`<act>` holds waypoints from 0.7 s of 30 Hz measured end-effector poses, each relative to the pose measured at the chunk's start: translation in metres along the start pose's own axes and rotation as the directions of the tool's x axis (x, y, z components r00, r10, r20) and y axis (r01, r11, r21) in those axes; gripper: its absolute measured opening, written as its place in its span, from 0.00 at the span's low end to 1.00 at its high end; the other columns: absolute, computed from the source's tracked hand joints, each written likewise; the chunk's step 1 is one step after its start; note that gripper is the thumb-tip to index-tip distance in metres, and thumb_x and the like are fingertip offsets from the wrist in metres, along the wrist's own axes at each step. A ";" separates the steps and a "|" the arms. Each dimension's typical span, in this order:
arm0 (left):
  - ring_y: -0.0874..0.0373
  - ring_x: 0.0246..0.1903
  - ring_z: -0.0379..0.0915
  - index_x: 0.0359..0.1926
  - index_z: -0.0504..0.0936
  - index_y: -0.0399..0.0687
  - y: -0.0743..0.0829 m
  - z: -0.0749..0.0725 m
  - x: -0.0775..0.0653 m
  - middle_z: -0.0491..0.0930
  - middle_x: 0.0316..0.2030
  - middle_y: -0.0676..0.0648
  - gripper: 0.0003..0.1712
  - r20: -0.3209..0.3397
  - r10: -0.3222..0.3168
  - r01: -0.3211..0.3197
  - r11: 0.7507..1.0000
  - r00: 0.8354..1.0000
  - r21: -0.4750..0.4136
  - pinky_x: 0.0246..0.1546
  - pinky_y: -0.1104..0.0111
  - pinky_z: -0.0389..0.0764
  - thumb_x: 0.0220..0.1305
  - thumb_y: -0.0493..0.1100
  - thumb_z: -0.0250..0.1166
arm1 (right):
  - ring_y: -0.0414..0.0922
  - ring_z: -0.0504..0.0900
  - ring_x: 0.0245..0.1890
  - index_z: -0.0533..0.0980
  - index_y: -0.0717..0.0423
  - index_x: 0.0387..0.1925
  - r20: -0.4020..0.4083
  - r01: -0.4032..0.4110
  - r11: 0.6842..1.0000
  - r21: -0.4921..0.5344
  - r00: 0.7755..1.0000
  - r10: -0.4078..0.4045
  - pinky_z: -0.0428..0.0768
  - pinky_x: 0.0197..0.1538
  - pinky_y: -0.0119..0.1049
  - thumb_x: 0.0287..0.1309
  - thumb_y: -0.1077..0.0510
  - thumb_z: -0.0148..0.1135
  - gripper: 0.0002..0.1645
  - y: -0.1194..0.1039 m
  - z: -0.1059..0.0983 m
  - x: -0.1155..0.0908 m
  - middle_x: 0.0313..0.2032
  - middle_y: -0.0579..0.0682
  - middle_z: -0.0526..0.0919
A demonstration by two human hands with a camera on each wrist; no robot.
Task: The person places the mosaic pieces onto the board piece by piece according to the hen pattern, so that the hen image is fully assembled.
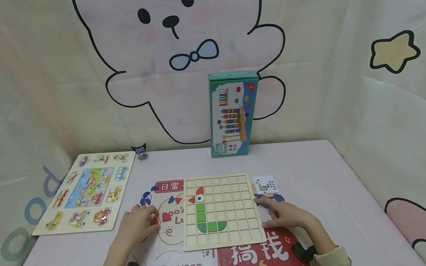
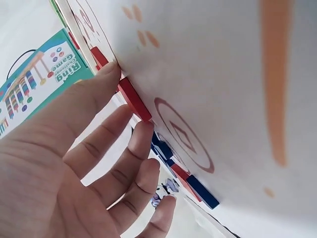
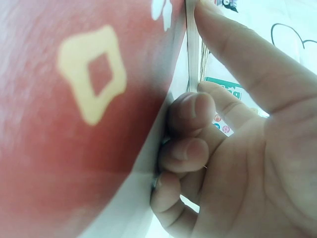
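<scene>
My left hand [image 1: 137,223] is left of the wooden grid board [image 1: 241,220]. In the left wrist view, its thumb and fingers pinch a red block [image 2: 133,99] low over the printed sheet. Beyond the fingertips lie dark blue blocks [image 2: 203,192] and another red one. On the board, green tiles [image 1: 201,217], red pieces and an eye tile [image 1: 200,198] form a bird-like figure. My right hand [image 1: 287,214] rests at the board's right edge, thumb and forefinger touching it, the other fingers loosely bent. A small picture card [image 1: 265,185] lies just beyond that hand.
A vehicle puzzle board [image 1: 121,209] lies at the table's left. A green ring game box [image 1: 235,114] stands upright at the back, and a small dark figurine [image 1: 140,152] is near the back edge. Loose red and blue pieces [image 1: 171,199] lie left of the grid board.
</scene>
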State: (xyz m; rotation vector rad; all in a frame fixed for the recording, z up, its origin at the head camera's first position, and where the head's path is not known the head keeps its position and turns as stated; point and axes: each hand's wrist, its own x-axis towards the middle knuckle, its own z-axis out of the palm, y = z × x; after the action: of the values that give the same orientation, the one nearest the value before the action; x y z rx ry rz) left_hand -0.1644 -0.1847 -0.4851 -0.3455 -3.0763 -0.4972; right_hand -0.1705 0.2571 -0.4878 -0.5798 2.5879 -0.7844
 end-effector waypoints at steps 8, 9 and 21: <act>0.56 0.30 0.68 0.36 0.81 0.51 -0.001 0.001 -0.001 0.77 0.26 0.53 0.15 -0.005 0.001 -0.001 1.000 1.000 -0.013 0.39 0.53 0.69 0.45 0.45 0.73 | 0.35 0.64 0.15 0.62 0.47 0.65 0.000 -0.005 1.000 0.003 1.000 0.005 0.63 0.20 0.28 0.48 0.43 0.67 0.44 -0.002 -0.001 0.000 0.17 0.43 0.69; 0.57 0.30 0.68 0.37 0.81 0.51 0.000 0.001 0.000 0.77 0.26 0.53 0.15 -0.007 0.010 -0.011 1.000 1.000 -0.014 0.38 0.54 0.69 0.45 0.45 0.73 | 0.35 0.64 0.15 0.62 0.47 0.65 0.000 -0.004 1.000 0.005 1.000 0.004 0.63 0.20 0.28 0.48 0.44 0.67 0.43 -0.002 -0.001 -0.001 0.17 0.43 0.69; 0.60 0.31 0.66 0.34 0.84 0.54 0.012 0.003 0.002 0.76 0.28 0.55 0.14 -0.035 0.110 -0.111 0.994 0.993 -0.015 0.36 0.61 0.70 0.41 0.44 0.75 | 0.35 0.64 0.15 0.62 0.47 0.65 0.004 -0.015 1.000 0.005 1.000 0.015 0.63 0.21 0.28 0.48 0.43 0.67 0.43 -0.004 -0.001 -0.001 0.17 0.43 0.68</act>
State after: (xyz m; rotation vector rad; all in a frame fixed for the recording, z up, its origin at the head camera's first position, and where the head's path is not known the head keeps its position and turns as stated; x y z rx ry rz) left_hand -0.1638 -0.1726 -0.4839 -0.4985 -3.0008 -0.5195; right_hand -0.1689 0.2551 -0.4848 -0.5595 2.5830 -0.7832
